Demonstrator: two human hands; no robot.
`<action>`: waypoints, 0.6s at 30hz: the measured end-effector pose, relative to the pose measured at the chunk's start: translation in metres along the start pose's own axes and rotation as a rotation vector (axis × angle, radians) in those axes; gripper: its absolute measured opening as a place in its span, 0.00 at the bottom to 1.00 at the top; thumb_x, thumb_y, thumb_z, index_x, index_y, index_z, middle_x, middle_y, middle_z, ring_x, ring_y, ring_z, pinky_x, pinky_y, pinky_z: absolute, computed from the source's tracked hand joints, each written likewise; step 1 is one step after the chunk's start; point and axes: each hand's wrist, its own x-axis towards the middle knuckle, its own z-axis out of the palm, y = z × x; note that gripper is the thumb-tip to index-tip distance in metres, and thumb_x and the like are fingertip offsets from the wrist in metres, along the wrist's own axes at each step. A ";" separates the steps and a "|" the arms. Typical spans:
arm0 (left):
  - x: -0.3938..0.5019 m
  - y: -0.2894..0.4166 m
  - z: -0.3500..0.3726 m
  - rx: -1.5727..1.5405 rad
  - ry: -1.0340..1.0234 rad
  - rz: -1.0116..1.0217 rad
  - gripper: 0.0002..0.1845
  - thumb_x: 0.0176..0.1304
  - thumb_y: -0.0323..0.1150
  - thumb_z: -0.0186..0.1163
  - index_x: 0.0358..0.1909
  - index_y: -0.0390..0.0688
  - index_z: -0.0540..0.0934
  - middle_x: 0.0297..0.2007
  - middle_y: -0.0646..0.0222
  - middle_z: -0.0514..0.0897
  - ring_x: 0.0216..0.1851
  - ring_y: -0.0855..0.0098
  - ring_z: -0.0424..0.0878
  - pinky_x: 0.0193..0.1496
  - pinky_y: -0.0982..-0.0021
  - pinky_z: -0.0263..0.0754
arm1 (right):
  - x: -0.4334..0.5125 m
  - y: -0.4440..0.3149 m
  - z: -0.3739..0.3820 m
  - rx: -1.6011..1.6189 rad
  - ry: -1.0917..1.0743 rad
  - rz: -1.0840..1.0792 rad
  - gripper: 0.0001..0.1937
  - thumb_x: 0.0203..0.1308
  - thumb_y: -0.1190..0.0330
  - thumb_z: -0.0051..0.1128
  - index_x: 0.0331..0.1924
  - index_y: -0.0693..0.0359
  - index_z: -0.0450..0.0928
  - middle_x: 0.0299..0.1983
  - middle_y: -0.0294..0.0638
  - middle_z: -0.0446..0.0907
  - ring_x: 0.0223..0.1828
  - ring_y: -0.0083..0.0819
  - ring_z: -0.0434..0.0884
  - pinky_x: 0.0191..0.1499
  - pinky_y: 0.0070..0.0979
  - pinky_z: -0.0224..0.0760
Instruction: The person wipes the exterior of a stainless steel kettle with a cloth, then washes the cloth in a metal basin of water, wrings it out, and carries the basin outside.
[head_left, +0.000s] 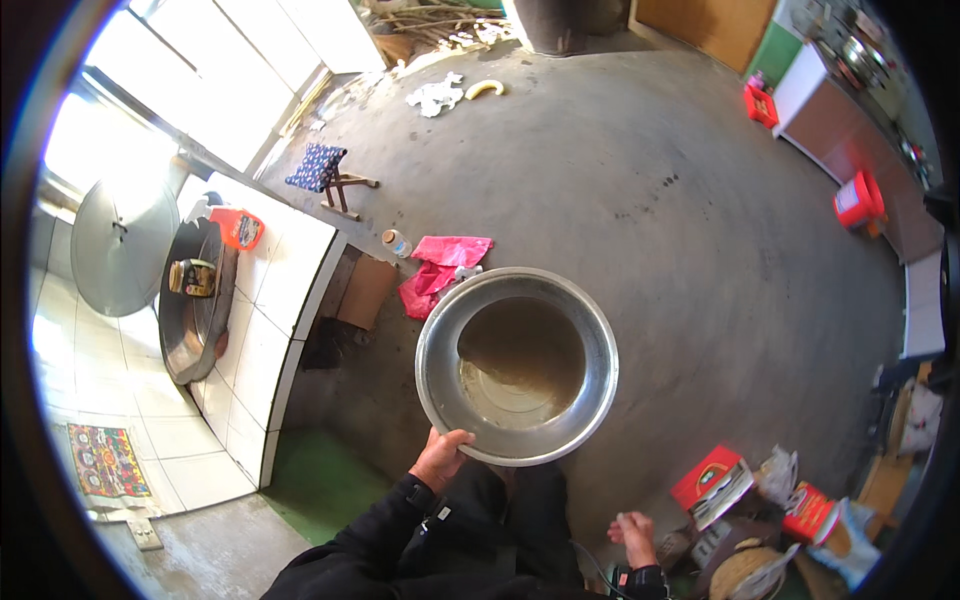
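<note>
My left hand (442, 456) grips the near rim of a wide metal basin (600, 360), its thumb over the edge. Murky brownish water (525, 345) lies in the bottom of the basin, which is held in front of my legs. Down at the right, my right hand (634, 534) hangs away from the basin, its fingers partly curled; whether anything is between them I cannot tell. Just beyond the basin's left side, a pink cloth or plastic piece (450, 251) lies on the floor beside a small capped bottle (397, 243).
A tiled stove ledge (259, 330) with a large wok (171, 330), spray bottle (238, 228) and jar (193, 277) borders the left. A folding stool (319, 169) stands ahead. Red boxes (711, 480) and bags crowd the lower right. A red bucket (859, 199) stands by the cabinets.
</note>
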 end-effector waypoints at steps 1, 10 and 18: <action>0.010 0.005 0.011 0.004 0.012 -0.020 0.25 0.62 0.19 0.63 0.63 0.32 0.77 0.50 0.58 0.87 0.52 0.60 0.88 0.51 0.61 0.86 | 0.018 -0.046 0.003 -0.008 -0.013 -0.038 0.11 0.76 0.66 0.65 0.47 0.68 0.83 0.37 0.46 0.90 0.32 0.32 0.91 0.32 0.27 0.85; 0.127 0.082 0.097 -0.061 -0.021 0.020 0.28 0.60 0.19 0.63 0.65 0.33 0.77 0.55 0.58 0.87 0.55 0.60 0.87 0.59 0.60 0.83 | 0.128 -0.369 0.103 0.147 -0.320 -0.358 0.56 0.57 0.37 0.80 0.78 0.72 0.66 0.62 0.50 0.83 0.60 0.44 0.87 0.60 0.41 0.82; 0.228 0.161 0.152 -0.062 -0.047 -0.105 0.25 0.63 0.22 0.67 0.63 0.35 0.77 0.52 0.60 0.87 0.51 0.60 0.89 0.51 0.52 0.89 | 0.189 -0.494 0.185 0.327 -0.328 -0.258 0.32 0.66 0.56 0.76 0.67 0.63 0.76 0.57 0.42 0.84 0.46 0.35 0.90 0.44 0.37 0.91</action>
